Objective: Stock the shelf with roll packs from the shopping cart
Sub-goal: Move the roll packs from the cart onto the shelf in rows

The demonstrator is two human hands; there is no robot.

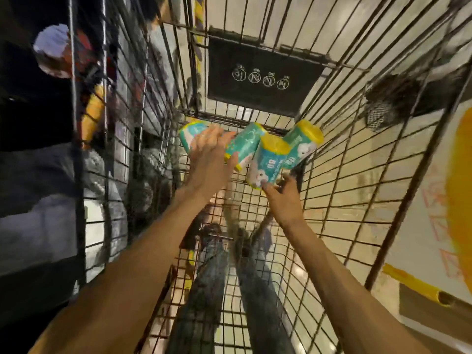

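Both arms extended fwd into cart (357,154). L hand (209,152): fingers spread, resting on packs at far end. R hand (283,198): fingertips touching nearest pack's lower end.

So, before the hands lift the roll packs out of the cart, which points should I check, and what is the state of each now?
1. Left hand on the left packs: ok, fingers spread over them.
2. Right hand gripping the near pack: cannot tell, only fingertips at its lower end.
3. Far right pack held: not ok, no hand on it.
4. Packs inside the cart: ok.
5. Shelf in view: not ok.
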